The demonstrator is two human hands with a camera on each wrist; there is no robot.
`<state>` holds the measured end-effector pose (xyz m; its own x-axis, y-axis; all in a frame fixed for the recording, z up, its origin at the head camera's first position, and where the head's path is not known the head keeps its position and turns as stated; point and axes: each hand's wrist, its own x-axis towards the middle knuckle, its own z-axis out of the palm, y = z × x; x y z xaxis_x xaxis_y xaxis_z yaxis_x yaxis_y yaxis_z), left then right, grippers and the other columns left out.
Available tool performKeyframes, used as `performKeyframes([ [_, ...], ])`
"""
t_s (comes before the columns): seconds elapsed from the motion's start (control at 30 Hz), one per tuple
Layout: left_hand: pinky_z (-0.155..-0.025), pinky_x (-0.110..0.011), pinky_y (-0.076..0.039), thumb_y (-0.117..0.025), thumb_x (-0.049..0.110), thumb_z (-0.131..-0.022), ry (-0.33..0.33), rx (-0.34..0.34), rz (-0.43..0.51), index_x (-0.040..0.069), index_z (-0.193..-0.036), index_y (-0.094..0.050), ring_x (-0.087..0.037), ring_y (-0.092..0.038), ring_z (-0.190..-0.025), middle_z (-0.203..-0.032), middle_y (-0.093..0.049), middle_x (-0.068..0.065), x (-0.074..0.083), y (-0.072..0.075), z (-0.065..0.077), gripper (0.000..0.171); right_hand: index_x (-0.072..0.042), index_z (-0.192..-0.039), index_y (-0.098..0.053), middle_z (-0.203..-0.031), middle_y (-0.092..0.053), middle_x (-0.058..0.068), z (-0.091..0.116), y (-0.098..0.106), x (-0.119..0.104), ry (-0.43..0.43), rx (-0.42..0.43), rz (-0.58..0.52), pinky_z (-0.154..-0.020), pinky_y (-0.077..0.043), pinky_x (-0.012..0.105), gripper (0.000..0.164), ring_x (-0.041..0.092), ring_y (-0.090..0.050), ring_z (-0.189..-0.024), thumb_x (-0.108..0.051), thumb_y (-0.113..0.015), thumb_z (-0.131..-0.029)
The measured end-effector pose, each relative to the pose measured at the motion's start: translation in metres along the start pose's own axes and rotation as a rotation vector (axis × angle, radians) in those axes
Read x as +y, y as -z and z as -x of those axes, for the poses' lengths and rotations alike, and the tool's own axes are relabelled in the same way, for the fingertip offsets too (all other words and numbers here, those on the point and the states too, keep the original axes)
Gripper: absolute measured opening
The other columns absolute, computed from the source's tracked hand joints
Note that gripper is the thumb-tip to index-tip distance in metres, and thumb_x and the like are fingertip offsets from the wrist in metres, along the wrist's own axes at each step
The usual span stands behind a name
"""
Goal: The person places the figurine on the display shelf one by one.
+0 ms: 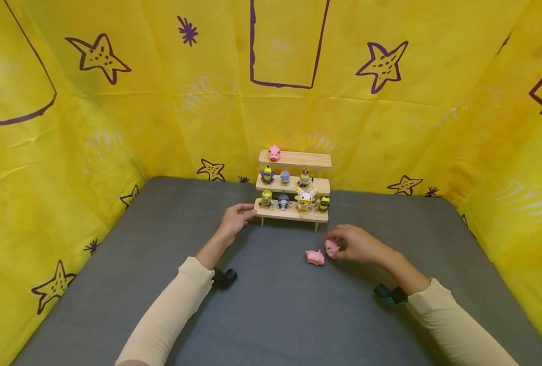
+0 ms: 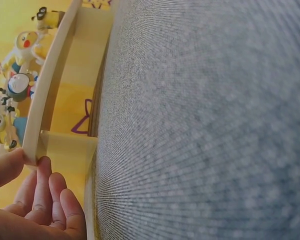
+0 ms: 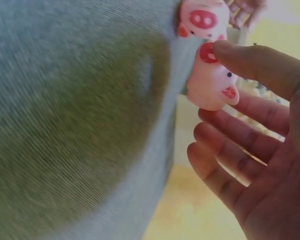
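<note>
My left hand (image 1: 234,220) pinches the left end of the lowest board of a wooden three-tier display stand (image 1: 293,212); the left wrist view shows thumb and forefinger on the board's corner (image 2: 34,145). My right hand (image 1: 361,246) holds a pink toy pig (image 3: 210,82) between thumb and fingers, just at the grey cloth in front of the stand. Beside it, to the left, a second pink toy pig (image 1: 315,257) lies on the cloth. A third pink pig (image 1: 274,153) sits at the left of the top tier.
Several small figurines stand on the middle tier (image 1: 323,186) and the lowest tier, including a white-and-yellow one (image 1: 305,199). Grey cloth (image 1: 271,315) covers the table. A yellow patterned curtain (image 1: 206,101) rises behind and at both sides.
</note>
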<state>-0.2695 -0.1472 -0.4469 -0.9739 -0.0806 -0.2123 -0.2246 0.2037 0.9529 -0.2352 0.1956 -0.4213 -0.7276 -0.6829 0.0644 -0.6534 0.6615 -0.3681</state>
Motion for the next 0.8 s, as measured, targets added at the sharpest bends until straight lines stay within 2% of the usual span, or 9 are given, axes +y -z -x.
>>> performKeyframes([
  [0.17, -0.089, -0.037, -0.048, -0.061, 0.020, -0.097, -0.024, -0.006, -0.013, 0.003, -0.128, -0.061, -0.030, -0.060, -0.107, -0.120, -0.065, -0.018, -0.001, 0.000, 0.000, 0.036, -0.008, -0.106, -0.071, -0.096, -0.065, 0.001, 0.000, 0.016, -0.002, -0.019, 0.001, -0.009, -0.073, -0.047, 0.031, 0.031, 0.020, -0.057, -0.085, -0.020, -0.081, -0.078],
  [0.33, -0.087, -0.035, -0.047, -0.062, 0.021, -0.097, -0.019, -0.007, -0.014, 0.004, -0.128, -0.061, -0.029, -0.060, -0.107, -0.120, -0.065, -0.017, -0.001, 0.001, 0.000, 0.036, -0.008, -0.106, -0.071, -0.095, -0.065, 0.001, -0.003, 0.031, -0.006, -0.020, 0.044, -0.002, -0.074, -0.046, 0.033, 0.032, 0.023, -0.057, -0.085, -0.019, -0.082, -0.078],
  [0.8, -0.089, -0.036, -0.047, -0.062, 0.021, -0.096, -0.019, -0.006, -0.007, 0.003, -0.128, -0.062, -0.029, -0.060, -0.107, -0.118, -0.066, -0.017, -0.001, 0.001, 0.000, 0.036, -0.003, -0.112, -0.068, -0.103, -0.067, 0.010, -0.022, 0.081, -0.014, -0.046, 0.085, 0.031, -0.083, -0.049, 0.044, 0.038, 0.028, -0.060, -0.095, -0.016, -0.081, -0.079],
])
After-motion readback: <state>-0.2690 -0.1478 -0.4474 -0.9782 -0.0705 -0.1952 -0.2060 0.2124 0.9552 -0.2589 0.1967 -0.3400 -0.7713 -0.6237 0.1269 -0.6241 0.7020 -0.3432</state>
